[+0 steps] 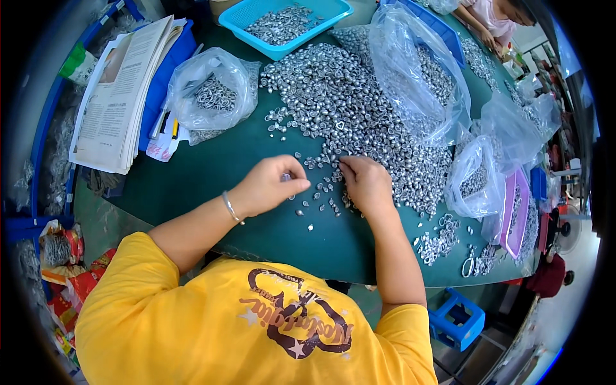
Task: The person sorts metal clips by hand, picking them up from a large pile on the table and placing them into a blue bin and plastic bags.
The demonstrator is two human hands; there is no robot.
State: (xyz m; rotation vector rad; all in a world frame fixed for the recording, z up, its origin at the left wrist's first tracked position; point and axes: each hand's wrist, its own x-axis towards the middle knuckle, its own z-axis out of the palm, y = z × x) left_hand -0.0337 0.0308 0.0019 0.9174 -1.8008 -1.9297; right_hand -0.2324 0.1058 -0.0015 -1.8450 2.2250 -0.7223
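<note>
A large heap of small silver-grey metal pieces [359, 102], teardrop-like and cupped, spreads over the green table [192, 179]. My left hand [266, 187] is at the heap's near left side, its fingers curled round small metal pieces, a bit of which shows inside the grip. At the heap's near edge, my right hand [367, 183] has thumb and forefinger pressed together among the pieces. Whatever sits between those fingertips is too small to make out. Several loose pieces [322, 188] lie scattered between my hands.
A blue basket [242, 29] of metal pieces stands at the back. Plastic bags [212, 86] of parts flank the heap, with a purple tray [515, 221] at right. Papers [109, 96] lean on a blue bin at left. Another person [491, 22] works far right; a blue stool [457, 317] is below.
</note>
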